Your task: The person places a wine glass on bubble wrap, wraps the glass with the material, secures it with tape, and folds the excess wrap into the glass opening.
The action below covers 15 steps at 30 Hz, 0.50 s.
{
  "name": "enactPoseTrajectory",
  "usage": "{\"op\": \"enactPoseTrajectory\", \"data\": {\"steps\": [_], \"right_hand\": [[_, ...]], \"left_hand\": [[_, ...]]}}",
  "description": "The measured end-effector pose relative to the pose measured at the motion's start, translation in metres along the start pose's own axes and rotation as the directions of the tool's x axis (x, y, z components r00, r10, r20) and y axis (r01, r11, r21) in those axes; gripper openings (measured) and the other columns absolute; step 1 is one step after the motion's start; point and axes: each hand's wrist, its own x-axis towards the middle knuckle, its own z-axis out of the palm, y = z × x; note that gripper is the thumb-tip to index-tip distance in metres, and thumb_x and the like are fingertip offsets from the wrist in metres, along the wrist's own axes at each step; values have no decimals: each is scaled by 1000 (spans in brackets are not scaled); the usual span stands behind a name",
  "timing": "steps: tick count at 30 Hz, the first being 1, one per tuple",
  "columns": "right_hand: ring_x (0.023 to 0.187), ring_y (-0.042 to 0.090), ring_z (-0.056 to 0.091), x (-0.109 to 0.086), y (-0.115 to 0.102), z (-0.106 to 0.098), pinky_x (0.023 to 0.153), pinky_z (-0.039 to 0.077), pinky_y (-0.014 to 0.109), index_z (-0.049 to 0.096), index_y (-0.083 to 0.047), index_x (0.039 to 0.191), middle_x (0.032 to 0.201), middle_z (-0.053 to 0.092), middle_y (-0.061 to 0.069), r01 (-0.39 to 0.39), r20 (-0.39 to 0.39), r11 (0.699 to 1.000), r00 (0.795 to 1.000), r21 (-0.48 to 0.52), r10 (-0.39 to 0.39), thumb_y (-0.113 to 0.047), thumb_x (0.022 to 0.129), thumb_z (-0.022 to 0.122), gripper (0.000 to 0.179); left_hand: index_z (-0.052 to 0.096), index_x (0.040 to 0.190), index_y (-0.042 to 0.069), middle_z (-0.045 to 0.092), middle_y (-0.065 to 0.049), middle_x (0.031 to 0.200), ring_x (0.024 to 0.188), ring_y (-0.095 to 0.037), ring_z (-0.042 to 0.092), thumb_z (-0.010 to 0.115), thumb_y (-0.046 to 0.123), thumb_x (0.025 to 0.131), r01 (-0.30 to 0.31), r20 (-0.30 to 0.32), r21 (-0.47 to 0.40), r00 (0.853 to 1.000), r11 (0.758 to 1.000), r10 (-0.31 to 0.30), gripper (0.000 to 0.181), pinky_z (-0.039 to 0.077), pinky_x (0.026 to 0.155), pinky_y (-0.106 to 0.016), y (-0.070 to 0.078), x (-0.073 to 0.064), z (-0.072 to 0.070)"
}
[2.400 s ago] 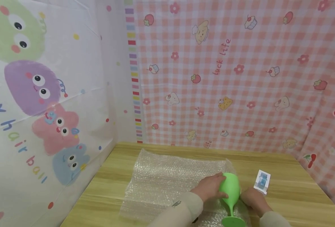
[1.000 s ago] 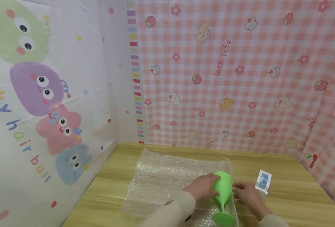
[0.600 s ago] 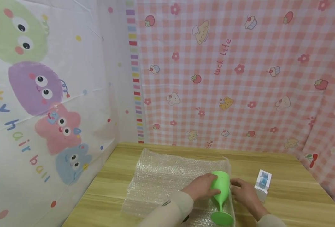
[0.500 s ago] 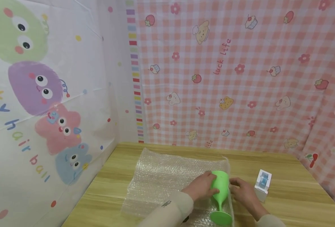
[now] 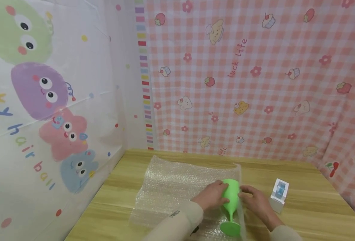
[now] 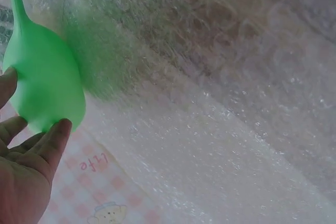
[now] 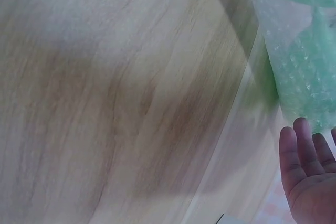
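Note:
A bright green plastic goblet [image 5: 232,197] lies on its side on a sheet of bubble wrap [image 5: 177,184], its round foot toward me. My left hand [image 5: 210,195] holds the bowl from the left, thumb on the near side and fingers at the rim; the left wrist view shows that grip on the goblet [image 6: 47,77]. At the goblet's right, my right hand [image 5: 257,202] has its fingertips against the raised right edge of the wrap. In the right wrist view, the fingers [image 7: 307,150] are nearly straight, below wrap [image 7: 283,72] that covers the goblet's side.
To the right of my right hand stands a small white box [image 5: 279,195] with a blue picture on it. The wood-grain table [image 5: 310,207] meets a pink checked cloth [image 5: 240,83] behind and a white cartoon-print sheet [image 5: 105,110] at the left.
The goblet has shifted to the left, with my left hand holding it. My right hand has followed leftward, its fingers straightening from a curl, and the wrap's right edge now stands up against the goblet.

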Motion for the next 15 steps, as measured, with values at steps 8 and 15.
{"op": "enactPoseTrajectory", "data": {"steps": [8, 15], "right_hand": [[103, 42, 64, 6, -3, 3, 81, 55, 46, 61, 6, 126, 133, 52, 32, 43, -15, 998, 999, -50, -44, -17, 96, 66, 38], [102, 36, 65, 6, -4, 6, 78, 56, 41, 63, 2, 125, 130, 57, 27, 77, -22, 996, 997, -48, -78, -20, 94, 69, 38]], "left_hand": [[51, 143, 7, 49, -6, 141, 123, -15, 52, 71, 31, 93, -47, -10, 25, 999, 999, 47, 59, 42, 103, -24, -4, 4, 1], [47, 148, 17, 50, -4, 134, 115, -13, 55, 72, 25, 93, -41, 4, -70, 999, 997, 41, 61, 46, 97, -24, -9, 2, 1]]}}
